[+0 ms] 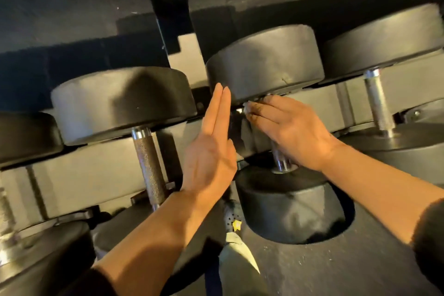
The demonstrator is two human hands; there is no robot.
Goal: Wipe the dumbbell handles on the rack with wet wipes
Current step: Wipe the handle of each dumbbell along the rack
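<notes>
Right hand (pixel 286 127) pinches wipe (pixel 248 108) on upright middle handle (pixel 280 158) | left hand (pixel 211 149) flat, fingers together, just beside | right nearer

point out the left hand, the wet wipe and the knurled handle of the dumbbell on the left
left hand (pixel 208 163), head view, on the back of the hand
wet wipe (pixel 247 108), head view, on the pale bit at the right fingertips
knurled handle (pixel 149 166), head view, mid shaft

Black sleeves (pixel 430 235) pushed up both bare forearms (cuffs near the elbows), no rings
</notes>
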